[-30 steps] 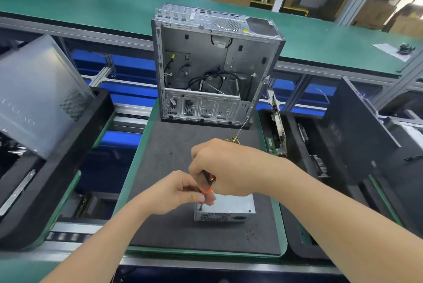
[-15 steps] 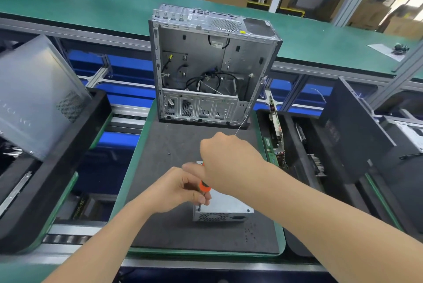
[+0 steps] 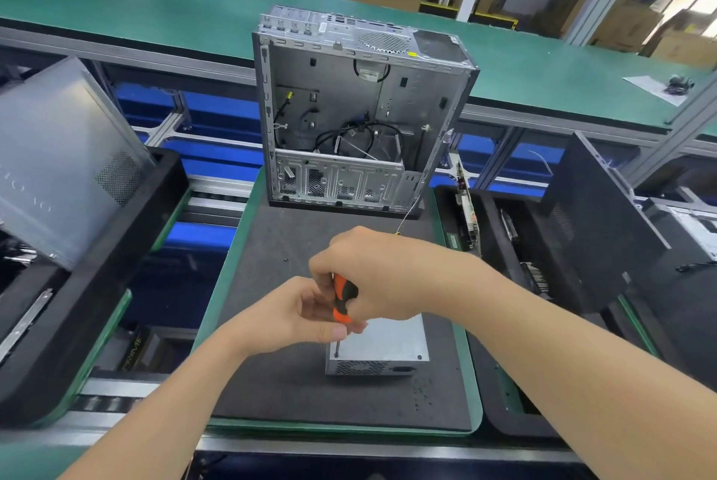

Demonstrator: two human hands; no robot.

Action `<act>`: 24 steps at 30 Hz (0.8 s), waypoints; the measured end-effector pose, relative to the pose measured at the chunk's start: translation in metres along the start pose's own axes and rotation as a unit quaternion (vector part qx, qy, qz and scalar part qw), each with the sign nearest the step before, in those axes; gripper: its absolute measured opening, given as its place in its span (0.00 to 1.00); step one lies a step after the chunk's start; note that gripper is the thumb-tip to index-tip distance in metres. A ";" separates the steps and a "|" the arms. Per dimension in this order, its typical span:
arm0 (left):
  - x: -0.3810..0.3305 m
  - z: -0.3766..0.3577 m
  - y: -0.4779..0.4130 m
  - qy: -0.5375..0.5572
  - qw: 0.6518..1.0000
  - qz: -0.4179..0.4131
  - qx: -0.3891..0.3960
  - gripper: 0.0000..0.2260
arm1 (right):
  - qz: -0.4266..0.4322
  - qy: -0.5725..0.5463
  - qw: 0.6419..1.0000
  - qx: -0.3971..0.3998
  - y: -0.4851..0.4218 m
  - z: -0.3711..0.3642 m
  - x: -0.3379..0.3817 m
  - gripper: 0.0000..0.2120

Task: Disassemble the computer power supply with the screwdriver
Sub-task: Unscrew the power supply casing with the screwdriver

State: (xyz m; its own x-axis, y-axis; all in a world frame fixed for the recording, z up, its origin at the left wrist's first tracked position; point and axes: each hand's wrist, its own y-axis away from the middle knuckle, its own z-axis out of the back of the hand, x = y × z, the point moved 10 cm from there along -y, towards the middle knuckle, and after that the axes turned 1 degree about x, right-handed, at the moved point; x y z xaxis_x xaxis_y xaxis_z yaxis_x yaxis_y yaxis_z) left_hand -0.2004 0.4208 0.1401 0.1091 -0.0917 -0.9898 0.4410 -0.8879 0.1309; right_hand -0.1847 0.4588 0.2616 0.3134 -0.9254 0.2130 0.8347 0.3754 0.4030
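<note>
A silver power supply point(image 3: 388, 343) lies on the dark mat point(image 3: 279, 382), its vented side facing me. An orange and black screwdriver point(image 3: 341, 303) stands upright with its tip on a screw at the unit's near left top corner. My right hand point(image 3: 380, 274) is wrapped around the handle from above. My left hand point(image 3: 295, 314) pinches the lower part of the screwdriver, thumb and fingers around it just above the shaft. Both hands hide the far half of the power supply.
An open, gutted computer case point(image 3: 357, 111) stands upright at the far end of the mat, loose cables inside. Black trays with case panels sit to the left point(image 3: 77, 285) and right point(image 3: 589, 239). Small loose screws point(image 3: 423, 390) dot the mat near the unit.
My right hand has turned on the handle, so more of the orange grip now shows. Both hands stay over the same corner of the power supply.
</note>
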 end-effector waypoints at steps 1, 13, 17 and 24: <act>-0.003 -0.001 0.000 0.002 1.000 -0.008 0.001 0.08 | 0.004 0.002 1.000 -0.001 0.000 -0.001 0.001 0.11; -0.012 0.002 -0.002 -0.020 0.997 -0.031 -0.066 0.08 | -0.116 0.111 0.973 -0.168 0.009 0.030 0.000 0.26; -0.013 -0.002 -0.001 -0.033 0.997 -0.029 -0.064 0.06 | -0.197 0.062 0.973 -0.100 0.003 0.009 -0.012 0.26; -0.002 -0.002 0.002 -0.027 0.999 -0.001 -0.036 0.11 | -0.137 0.046 0.989 -0.042 -0.003 0.001 -0.009 0.09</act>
State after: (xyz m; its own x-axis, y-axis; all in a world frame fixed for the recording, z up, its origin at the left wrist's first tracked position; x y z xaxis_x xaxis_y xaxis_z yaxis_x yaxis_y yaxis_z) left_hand -0.1979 0.4202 0.1423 0.0613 -0.1149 -0.9915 0.5050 -0.8532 0.1301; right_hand -0.1903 0.4663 0.2595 0.1062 -0.9941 0.0222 0.9272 0.1070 0.3589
